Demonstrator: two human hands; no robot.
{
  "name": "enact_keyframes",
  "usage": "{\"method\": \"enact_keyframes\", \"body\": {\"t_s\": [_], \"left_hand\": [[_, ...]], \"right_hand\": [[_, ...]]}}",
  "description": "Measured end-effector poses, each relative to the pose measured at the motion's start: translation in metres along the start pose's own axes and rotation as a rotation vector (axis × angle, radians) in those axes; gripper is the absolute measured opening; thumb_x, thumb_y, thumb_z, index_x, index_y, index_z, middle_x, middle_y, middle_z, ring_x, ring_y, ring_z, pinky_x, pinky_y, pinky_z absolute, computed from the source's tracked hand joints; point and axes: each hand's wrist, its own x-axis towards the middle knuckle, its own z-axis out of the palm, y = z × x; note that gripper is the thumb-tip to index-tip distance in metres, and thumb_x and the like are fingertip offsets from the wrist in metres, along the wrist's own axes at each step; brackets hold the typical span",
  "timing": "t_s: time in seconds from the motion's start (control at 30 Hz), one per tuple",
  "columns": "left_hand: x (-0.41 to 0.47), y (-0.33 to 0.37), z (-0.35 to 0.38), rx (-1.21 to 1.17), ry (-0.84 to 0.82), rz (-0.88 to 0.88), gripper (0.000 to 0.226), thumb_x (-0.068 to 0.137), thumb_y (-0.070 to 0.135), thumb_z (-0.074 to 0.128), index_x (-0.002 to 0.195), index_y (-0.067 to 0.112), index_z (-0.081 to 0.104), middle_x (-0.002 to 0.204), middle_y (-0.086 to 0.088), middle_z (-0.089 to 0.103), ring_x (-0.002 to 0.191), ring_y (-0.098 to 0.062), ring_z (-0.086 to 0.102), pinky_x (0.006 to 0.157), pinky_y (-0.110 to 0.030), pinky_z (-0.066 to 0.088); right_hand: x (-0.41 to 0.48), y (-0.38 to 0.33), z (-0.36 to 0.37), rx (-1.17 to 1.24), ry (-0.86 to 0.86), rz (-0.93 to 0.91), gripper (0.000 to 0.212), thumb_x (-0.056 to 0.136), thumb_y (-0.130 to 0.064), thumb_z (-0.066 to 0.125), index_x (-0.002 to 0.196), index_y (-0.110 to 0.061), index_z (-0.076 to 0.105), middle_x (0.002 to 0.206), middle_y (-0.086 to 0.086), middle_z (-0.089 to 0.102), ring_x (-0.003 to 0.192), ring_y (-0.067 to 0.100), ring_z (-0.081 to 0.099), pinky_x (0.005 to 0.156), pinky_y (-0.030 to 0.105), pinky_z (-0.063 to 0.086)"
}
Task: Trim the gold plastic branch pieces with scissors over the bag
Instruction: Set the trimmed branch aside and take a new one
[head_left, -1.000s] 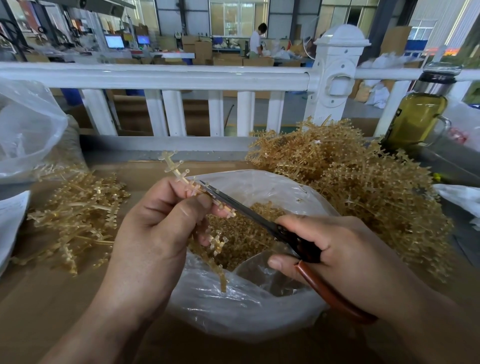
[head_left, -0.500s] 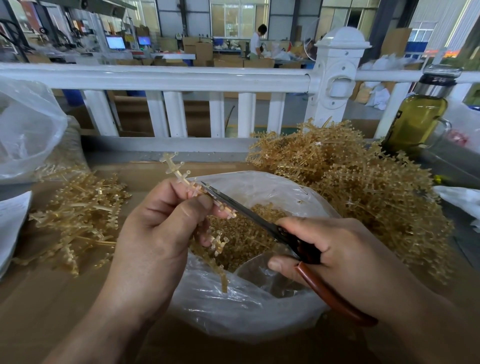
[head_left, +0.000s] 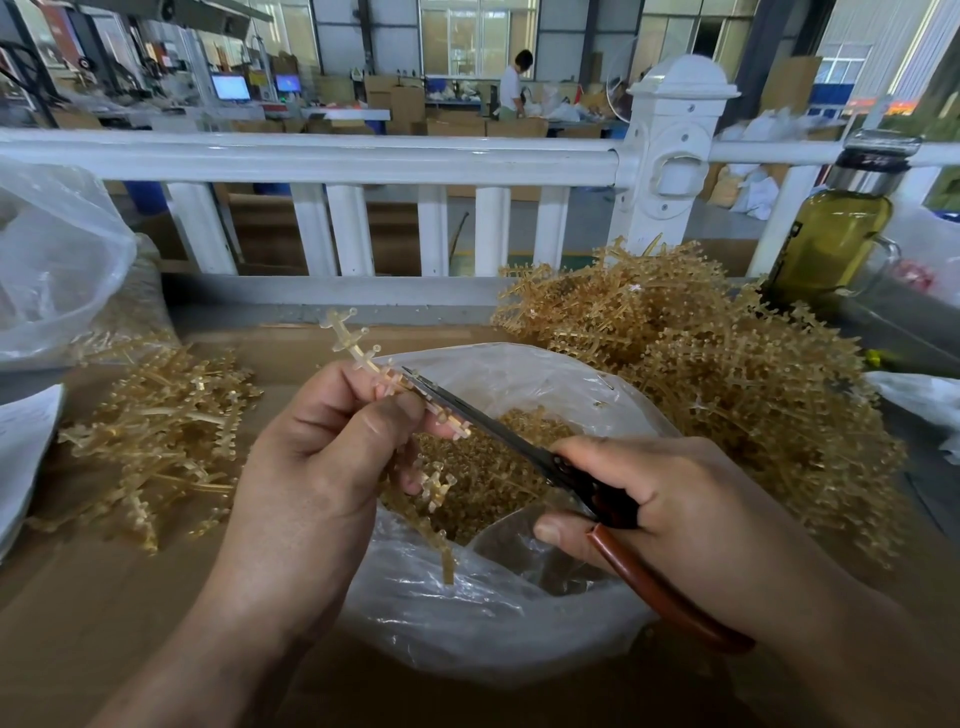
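My left hand (head_left: 317, 467) pinches a gold plastic branch piece (head_left: 358, 348) over the open clear bag (head_left: 483, 623). The piece's tip sticks up past my fingers and its stem hangs down into the bag. My right hand (head_left: 675, 509) grips scissors (head_left: 498, 426) with brown handles. Their blades lie along the branch just beside my left fingertips and look nearly closed. Small gold cut bits (head_left: 488, 467) fill the bag.
A big heap of gold branches (head_left: 727, 374) lies right of the bag, a smaller pile (head_left: 156, 431) left. A white railing (head_left: 363, 156) runs behind the cardboard-covered table. A glass bottle of yellow liquid (head_left: 831, 234) stands far right; another plastic bag (head_left: 52, 260) far left.
Almost nothing differs. Both hands keep their hold, and the scissor blades stay against the branch over the bag.
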Motion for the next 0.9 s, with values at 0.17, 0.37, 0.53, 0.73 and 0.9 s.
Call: {"method": "enact_keyframes", "body": {"t_s": [0.17,0.37,0.53,0.73,0.9], "left_hand": [[-0.0015,0.002,0.0022,-0.003,0.015,-0.017,0.011,0.081,0.033,0.065,0.076,0.024,0.069,0.081,-0.006,0.072,0.063,-0.014,0.055,0.054,-0.02,0.048],[-0.0028,0.0045,0.0044,-0.041,0.04,-0.036,0.017,0.089,0.027,0.063,0.072,0.023,0.065,0.075,-0.003,0.069,0.062,-0.014,0.055,0.052,-0.02,0.047],[-0.0022,0.006,0.0056,-0.061,0.014,-0.037,0.019,0.087,0.03,0.074,0.073,0.02,0.066,0.074,-0.003,0.068,0.062,-0.011,0.059,0.053,-0.02,0.049],[-0.0006,0.0029,0.0045,-0.015,-0.012,-0.015,0.016,0.083,0.035,0.073,0.072,0.025,0.067,0.075,0.0,0.07,0.062,-0.011,0.06,0.054,-0.021,0.05],[0.0001,-0.0003,0.0025,0.017,-0.033,-0.002,0.017,0.085,0.04,0.068,0.076,0.026,0.068,0.078,0.001,0.07,0.062,-0.014,0.059,0.056,-0.022,0.051]], "right_hand": [[0.0002,-0.0007,0.0,-0.012,-0.008,0.002,0.036,0.086,-0.062,0.061,0.081,-0.027,0.053,0.07,-0.012,0.054,0.057,0.006,0.052,0.049,0.015,0.033],[0.0013,0.0017,0.0021,0.0,-0.007,-0.001,0.037,0.086,-0.062,0.063,0.082,-0.025,0.054,0.07,-0.009,0.054,0.057,0.007,0.053,0.048,0.016,0.033],[0.0007,0.0036,0.0028,0.011,0.003,-0.02,0.04,0.084,-0.067,0.062,0.09,-0.027,0.059,0.073,-0.01,0.054,0.059,0.005,0.053,0.049,0.015,0.033],[-0.0001,0.0061,0.0028,0.006,0.012,-0.027,0.043,0.085,-0.067,0.061,0.092,-0.025,0.06,0.074,-0.011,0.055,0.06,0.006,0.054,0.049,0.014,0.033],[-0.0001,0.0081,0.0026,-0.007,0.017,-0.028,0.045,0.085,-0.067,0.061,0.09,-0.022,0.059,0.073,-0.01,0.054,0.06,0.007,0.054,0.049,0.016,0.033]]}}
